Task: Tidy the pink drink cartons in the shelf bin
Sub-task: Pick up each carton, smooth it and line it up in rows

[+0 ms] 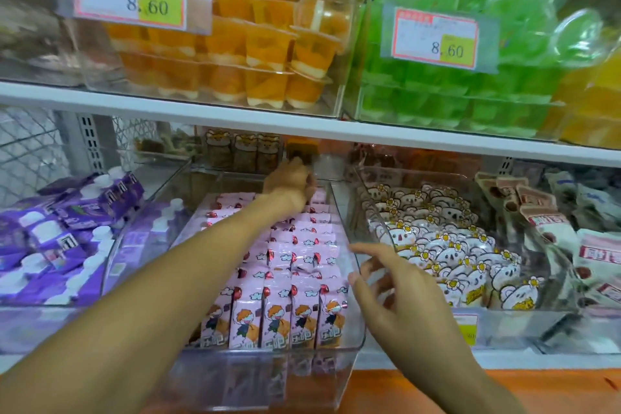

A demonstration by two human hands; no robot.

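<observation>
Pink drink cartons with a cartoon figure stand in rows inside a clear plastic shelf bin on the lower shelf. My left hand reaches deep to the back of the bin, fingers curled over the rear cartons; whether it grips one is hidden. My right hand hovers at the bin's front right corner, fingers spread, holding nothing.
Purple pouches fill the bin on the left. White bear-print packs fill the bin on the right. The shelf above carries bins of orange jelly cups and green jelly cups with price tags.
</observation>
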